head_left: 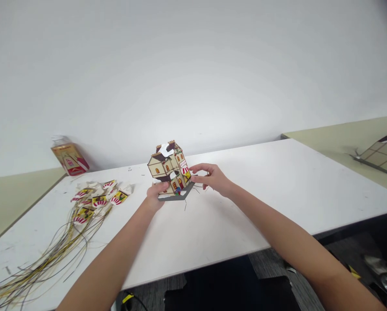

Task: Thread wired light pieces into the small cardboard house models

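Observation:
A small model house [163,166] with cream walls, dark roofs and white patches like snow is held just over the white table, on a grey base. My left hand [156,192] grips its lower left side, thumb across the front. At the right wall, my right hand [209,176] pinches near a small shop-front piece [185,172] with a red-and-white striped awning and a yellow window. Thumb and forefinger are at that piece's edge; the other fingers curl below. Thin dark wires stick out under the base.
On the left of the white table [264,207] lies a pile of similar striped-awning pieces [99,200] with long yellow and dark wires [47,263]. A carton [71,157] stands at the back left corner. Another model part [383,153] rests on the surface at far right.

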`<state>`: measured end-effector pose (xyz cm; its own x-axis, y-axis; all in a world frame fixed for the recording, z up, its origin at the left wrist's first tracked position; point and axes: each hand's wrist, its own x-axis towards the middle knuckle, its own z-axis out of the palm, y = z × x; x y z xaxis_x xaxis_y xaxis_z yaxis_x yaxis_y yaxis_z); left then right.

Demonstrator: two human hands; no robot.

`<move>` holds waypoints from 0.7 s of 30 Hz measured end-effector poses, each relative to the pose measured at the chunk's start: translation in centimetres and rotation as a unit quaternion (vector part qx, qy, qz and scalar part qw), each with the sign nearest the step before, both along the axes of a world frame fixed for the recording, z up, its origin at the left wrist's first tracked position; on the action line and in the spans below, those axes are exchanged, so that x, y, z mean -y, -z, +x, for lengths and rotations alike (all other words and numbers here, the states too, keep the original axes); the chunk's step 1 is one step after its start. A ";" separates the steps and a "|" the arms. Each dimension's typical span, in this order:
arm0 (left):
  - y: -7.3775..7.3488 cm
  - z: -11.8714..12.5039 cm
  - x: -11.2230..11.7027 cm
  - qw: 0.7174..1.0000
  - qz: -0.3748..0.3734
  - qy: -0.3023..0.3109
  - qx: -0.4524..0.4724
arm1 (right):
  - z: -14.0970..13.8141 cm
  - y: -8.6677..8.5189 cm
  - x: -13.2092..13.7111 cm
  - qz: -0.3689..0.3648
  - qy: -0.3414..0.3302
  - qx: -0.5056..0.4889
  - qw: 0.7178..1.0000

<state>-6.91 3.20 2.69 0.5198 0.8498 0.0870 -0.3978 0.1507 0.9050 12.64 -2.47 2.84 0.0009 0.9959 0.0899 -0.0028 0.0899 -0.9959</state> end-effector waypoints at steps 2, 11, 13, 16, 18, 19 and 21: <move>-0.2 0.1 0.2 1.000 -0.007 0.023 0.000 | -0.3 0.1 0.0 -0.022 -0.019 -0.017 0.999; 1.0 0.4 0.8 0.999 -0.007 0.027 0.030 | -0.6 -0.2 0.6 -0.096 -0.054 -0.083 0.991; 1.0 0.4 0.7 0.999 -0.005 0.034 0.030 | -0.6 -0.3 0.6 -0.106 -0.061 -0.082 0.989; 0.6 0.4 0.6 0.999 -0.003 0.035 0.025 | -0.6 -0.2 0.5 -0.081 -0.050 -0.090 0.991; 0.0 0.5 0.5 0.999 0.009 0.008 0.030 | -0.5 -0.1 0.4 -0.036 -0.024 -0.133 0.990; -0.4 0.6 0.5 0.999 0.019 -0.016 0.037 | -0.4 0.0 0.3 -0.016 -0.009 -0.163 0.986; -1.2 0.3 0.2 0.994 0.046 -0.083 0.058 | -0.2 0.1 0.1 0.008 0.008 -0.216 0.976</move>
<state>-6.61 3.05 3.91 0.3555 0.9083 0.2203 -0.5133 -0.0072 0.8582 12.45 -2.62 2.74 0.0583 0.9940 0.0923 -0.4199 0.1084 -0.9011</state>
